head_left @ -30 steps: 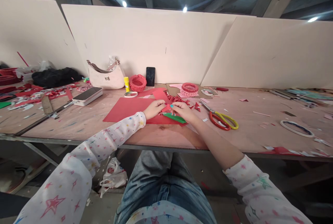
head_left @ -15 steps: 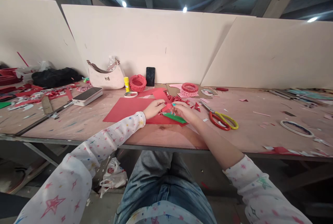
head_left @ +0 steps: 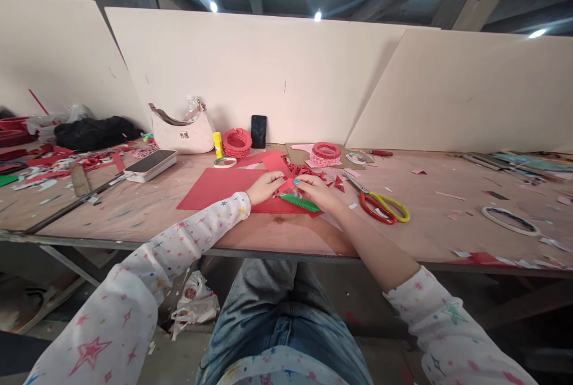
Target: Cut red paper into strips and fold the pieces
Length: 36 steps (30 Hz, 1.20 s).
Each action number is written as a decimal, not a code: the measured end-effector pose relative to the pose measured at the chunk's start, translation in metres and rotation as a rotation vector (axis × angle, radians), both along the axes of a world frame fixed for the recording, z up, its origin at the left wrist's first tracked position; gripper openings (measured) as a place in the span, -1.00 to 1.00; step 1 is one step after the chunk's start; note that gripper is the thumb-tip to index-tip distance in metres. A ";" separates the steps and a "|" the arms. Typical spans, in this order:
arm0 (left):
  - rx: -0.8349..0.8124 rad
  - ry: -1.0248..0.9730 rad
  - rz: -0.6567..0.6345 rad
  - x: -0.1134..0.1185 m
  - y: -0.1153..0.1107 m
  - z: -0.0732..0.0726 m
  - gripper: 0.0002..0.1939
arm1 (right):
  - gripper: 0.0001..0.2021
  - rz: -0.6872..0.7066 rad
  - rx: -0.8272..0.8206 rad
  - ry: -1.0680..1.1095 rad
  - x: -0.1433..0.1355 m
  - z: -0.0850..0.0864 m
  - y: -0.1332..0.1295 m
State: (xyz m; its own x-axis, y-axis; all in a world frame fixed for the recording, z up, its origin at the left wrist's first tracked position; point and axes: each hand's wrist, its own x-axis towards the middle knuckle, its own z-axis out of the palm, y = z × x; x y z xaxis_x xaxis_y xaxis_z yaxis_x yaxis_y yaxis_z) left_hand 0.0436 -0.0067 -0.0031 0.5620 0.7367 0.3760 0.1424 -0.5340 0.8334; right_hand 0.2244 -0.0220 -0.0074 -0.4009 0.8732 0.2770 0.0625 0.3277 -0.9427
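Note:
Between my fingertips is a small piece of red paper (head_left: 287, 184). My left hand (head_left: 265, 187) pinches its left side, and my right hand (head_left: 314, 190) pinches its right side with thumb and fingers. Both hands are over a large red paper sheet (head_left: 219, 187) lying on the table. Just below the fingers a green tool with a toothed edge (head_left: 301, 202), perhaps a utility knife, rests on the sheet. Folded red paper pieces (head_left: 313, 171) lie in a heap behind my right hand. To the right are scissors (head_left: 380, 205) with red and yellow handles, their blades apart.
Behind the hands stand a red folded-paper ring (head_left: 237, 142), a stack of red and pink rings (head_left: 326, 155), a yellow glue stick (head_left: 218, 145) and a phone (head_left: 258, 132). A pink handbag (head_left: 183, 131) and a white case (head_left: 151, 166) are left. White boards (head_left: 250, 68) close off the back.
My right fingers have shifted slightly along the small red paper, the thumb now nearer the left hand. Everything else stays where it was.

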 end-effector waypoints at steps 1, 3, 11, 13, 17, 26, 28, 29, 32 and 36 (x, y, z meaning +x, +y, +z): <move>-0.001 0.000 -0.002 0.000 0.000 0.000 -0.72 | -0.83 -0.004 0.009 -0.011 0.000 0.000 0.000; -0.001 0.005 0.000 0.000 0.000 0.000 -0.72 | -0.83 -0.007 0.025 -0.032 0.000 0.000 0.000; 0.010 0.003 -0.023 -0.001 0.001 0.000 -0.71 | -0.82 -0.023 0.139 -0.126 0.001 0.000 0.002; 0.016 0.012 -0.028 -0.002 0.001 0.000 -0.71 | -0.81 -0.065 0.195 -0.177 0.002 0.000 0.002; 0.027 0.025 -0.016 -0.002 0.004 -0.001 -0.71 | -0.80 -0.077 0.228 -0.206 0.002 0.002 0.002; 0.013 0.004 -0.019 -0.003 0.007 0.000 -0.73 | -0.83 -0.078 0.162 -0.023 -0.001 0.004 0.001; -0.011 0.011 -0.002 -0.002 0.005 0.001 -0.73 | -0.84 -0.102 0.192 -0.023 -0.001 0.006 0.000; -0.019 0.012 0.009 -0.002 0.004 0.002 -0.73 | -0.86 -0.112 0.209 -0.047 -0.001 0.007 0.000; -0.040 0.004 0.040 -0.002 0.002 0.006 -0.73 | -0.88 -0.132 0.239 -0.111 0.000 0.009 0.000; -0.088 -0.006 0.048 -0.002 -0.001 0.010 -0.74 | -0.87 -0.133 0.264 -0.128 0.001 0.006 0.003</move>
